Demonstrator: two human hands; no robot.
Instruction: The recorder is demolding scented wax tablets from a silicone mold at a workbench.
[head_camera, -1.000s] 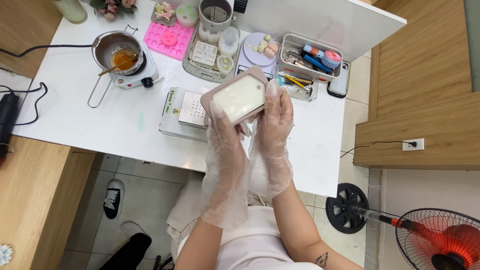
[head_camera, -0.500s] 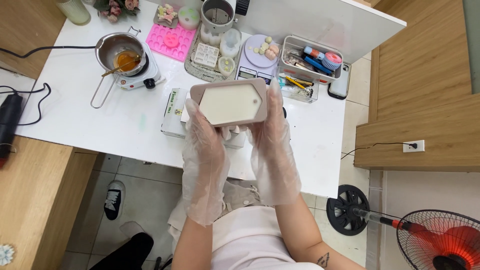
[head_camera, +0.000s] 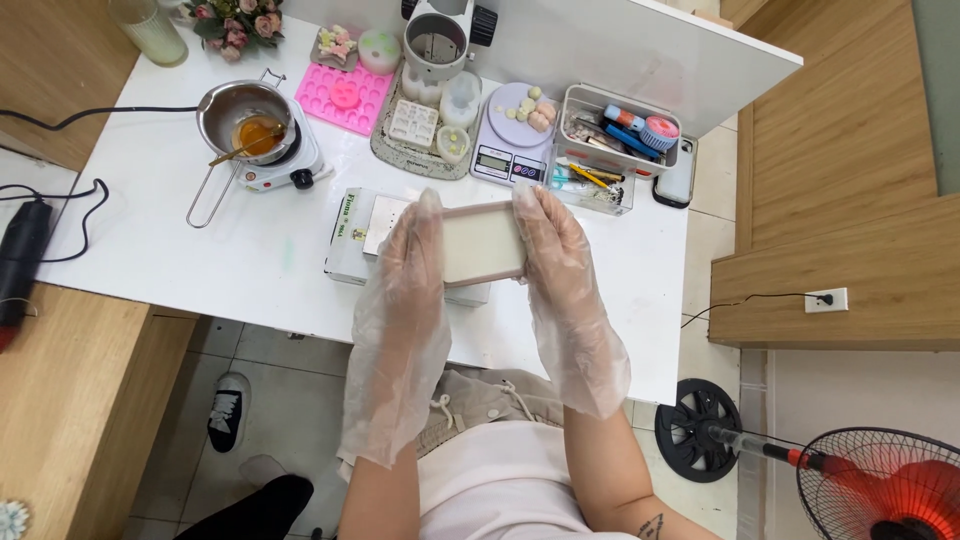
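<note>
Both hands wear loose clear plastic gloves and hold a rectangular pinkish-brown mould (head_camera: 483, 243) filled with a cream-white block, level above the white table (head_camera: 250, 270). The left hand (head_camera: 408, 262) clasps the mould's left end, its grip closed around that edge; the right hand (head_camera: 553, 250) clasps the right end the same way, fingers pointing away from the body.

Directly under the mould lies a flat white box (head_camera: 352, 236) with a green printed label on its near-left side, partly hidden by the hands. Beyond it, toward the table's far edge, stand a small digital scale (head_camera: 508, 140) with a lilac round plate carrying pale pieces, a clear rectangular organiser (head_camera: 618, 130) of blue, red and yellow tools, and a speckled tray (head_camera: 420, 135) of small white moulds. A bright pink silicone mould sheet (head_camera: 344, 97) lies left of the tray. Further left a steel pot (head_camera: 245, 118) of amber liquid sits on a white hotplate (head_camera: 290, 170).
</note>
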